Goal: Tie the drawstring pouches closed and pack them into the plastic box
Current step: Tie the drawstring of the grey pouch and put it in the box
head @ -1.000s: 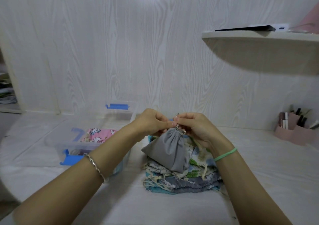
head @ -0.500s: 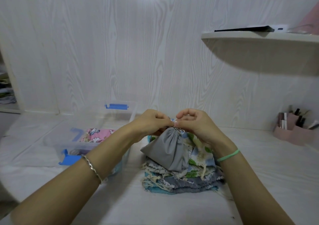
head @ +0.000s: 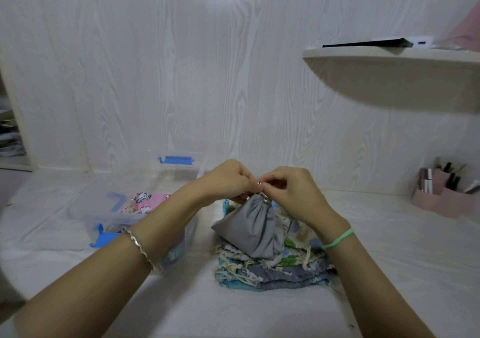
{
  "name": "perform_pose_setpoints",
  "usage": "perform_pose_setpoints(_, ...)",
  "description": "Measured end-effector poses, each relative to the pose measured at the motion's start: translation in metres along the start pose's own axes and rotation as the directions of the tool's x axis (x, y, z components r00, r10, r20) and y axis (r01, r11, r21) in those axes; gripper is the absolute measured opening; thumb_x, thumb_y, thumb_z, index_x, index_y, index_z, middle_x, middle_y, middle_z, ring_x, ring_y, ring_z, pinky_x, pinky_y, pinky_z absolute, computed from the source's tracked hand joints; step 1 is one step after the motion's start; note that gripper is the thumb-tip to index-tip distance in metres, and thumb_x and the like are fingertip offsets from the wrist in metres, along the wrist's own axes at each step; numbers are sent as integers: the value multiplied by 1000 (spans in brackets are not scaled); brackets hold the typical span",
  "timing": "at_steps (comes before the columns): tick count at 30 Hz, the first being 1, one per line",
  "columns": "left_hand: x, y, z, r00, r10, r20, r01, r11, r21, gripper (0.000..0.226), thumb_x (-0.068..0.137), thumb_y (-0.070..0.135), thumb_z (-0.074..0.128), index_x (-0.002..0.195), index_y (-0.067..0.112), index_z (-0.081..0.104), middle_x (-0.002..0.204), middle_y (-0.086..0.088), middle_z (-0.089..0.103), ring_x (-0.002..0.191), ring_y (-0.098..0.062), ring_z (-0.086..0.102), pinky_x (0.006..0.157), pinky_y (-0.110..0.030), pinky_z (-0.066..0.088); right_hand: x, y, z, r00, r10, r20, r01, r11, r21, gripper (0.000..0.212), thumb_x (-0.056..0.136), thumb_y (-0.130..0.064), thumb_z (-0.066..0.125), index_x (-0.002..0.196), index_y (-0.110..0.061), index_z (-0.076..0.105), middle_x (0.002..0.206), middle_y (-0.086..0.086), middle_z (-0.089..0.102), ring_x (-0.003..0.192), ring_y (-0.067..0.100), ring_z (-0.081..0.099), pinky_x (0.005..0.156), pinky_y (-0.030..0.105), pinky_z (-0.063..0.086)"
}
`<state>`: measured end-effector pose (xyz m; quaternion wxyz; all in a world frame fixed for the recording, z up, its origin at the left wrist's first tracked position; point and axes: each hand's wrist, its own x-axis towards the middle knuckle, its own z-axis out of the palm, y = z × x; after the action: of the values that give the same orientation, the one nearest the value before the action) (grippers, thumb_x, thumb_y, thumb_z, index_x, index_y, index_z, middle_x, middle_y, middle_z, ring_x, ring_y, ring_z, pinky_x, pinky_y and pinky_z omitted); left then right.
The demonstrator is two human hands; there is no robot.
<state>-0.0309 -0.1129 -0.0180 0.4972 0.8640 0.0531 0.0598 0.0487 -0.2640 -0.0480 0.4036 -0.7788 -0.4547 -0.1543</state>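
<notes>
The left hand (head: 228, 182) and right hand (head: 294, 193) curl their fingers (head: 272, 182) tight, pinching the cord (head: 264, 198) above the grey pouch (head: 252, 230); if an end slips, the gathered neck just below them could reopen.

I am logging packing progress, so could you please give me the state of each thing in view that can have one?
Grey fabric drawstring pouch: neck gathered shut, held upright over the stack.
Left hand: pinching the pouch's neck.
Right hand: pinching the pouch's neck.
Clear plastic box with blue latches: open, lid off.
Pink printed fabric pouch: lying inside the box.
Stack of patterned fabric pouches: lying flat, outside the box.
</notes>
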Motion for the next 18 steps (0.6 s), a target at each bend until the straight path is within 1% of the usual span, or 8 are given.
perform_pose_setpoints(2, -2, -1, 1, 999, 25, 26, -26, 999, 36, 19, 90, 16, 64, 79, 2, 70, 55, 5, 60, 50, -2, 57, 55, -16, 49, -1, 1, 0, 998, 58, 35, -60, 997, 50, 11, 84, -13, 69, 81, -20, 76, 77, -4, 71, 73, 10, 67, 68, 25, 55)
perform_pose_setpoints(4, -2, -1, 0, 998, 49, 36, -51, 996, 77, 23, 92, 17, 63, 84, -4, 68, 60, 1, 60, 54, -4, 58, 57, -17, 51, 0, 1, 0, 989, 123, 78, -132, 983, 127, 10, 84, -15, 68, 78, -17, 74, 73, 4, 70, 65, 18, 63, 64, 33, 52)
perform_pose_setpoints(7, 0, -2, -3, 995, 94, 25, -97, 985, 144, 23, 91, 18, 64, 88, -4, 69, 76, -12, 67, 68, -14, 63, 69, -27, 59, 3, 4, 0, 958, 226, 174, -270, 915, 300, 12, 85, -10, 66, 77, -5, 72, 63, 5, 56, 57, 12, 43, 56, 28, 36)
perform_pose_setpoints(10, 1, -3, -5, 988, 155, -7, -151, 969, 195, 12, 87, 16, 68, 87, 4, 71, 79, -13, 69, 71, -17, 64, 75, -37, 60, 6, 8, 2, 903, 320, 288, -428, 731, 531, 13, 79, -8, 65, 78, 4, 70, 70, 12, 50, 58, 12, 37, 53, 23, 30)
perform_pose_setpoints(12, 1, -3, -5, 977, 206, -50, -191, 958, 214, 8, 85, 15, 71, 88, 7, 71, 72, -5, 66, 68, -14, 63, 73, -36, 60, 6, 12, 3, 868, 323, 377, -496, 580, 646, 11, 81, -3, 61, 77, 3, 69, 70, 12, 56, 61, 11, 44, 53, 19, 35)
perform_pose_setpoints(14, 0, -4, -4, 966, 245, -84, -224, 953, 203, 6, 84, 14, 72, 88, 9, 72, 67, 2, 63, 65, -12, 61, 72, -34, 59, 5, 16, 3, 841, 287, 458, -541, 458, 705, 9, 80, -4, 65, 83, 4, 70, 76, 9, 61, 71, 13, 52, 62, 21, 41)
perform_pose_setpoints(16, 0, -6, -3, 957, 266, -117, -240, 950, 202, 1, 83, 13, 73, 84, 13, 72, 65, 4, 63, 65, -11, 60, 72, -36, 59, 5, 20, 3, 830, 249, 500, -558, 396, 730, 26, 74, -11, 73, 91, 7, 67, 79, 11, 53, 69, 13, 47, 60, 21, 39)
perform_pose_setpoints(18, 1, -8, -1, 945, 291, -151, -249, 937, 247, 5, 82, 15, 73, 79, 18, 72, 64, 6, 62, 65, -11, 60, 73, -41, 58, 3, 20, 3, 835, 250, 491, -550, 383, 742, 23, 77, -10, 66, 91, 8, 68, 77, 10, 51, 64, 11, 41, 51, 16, 36)
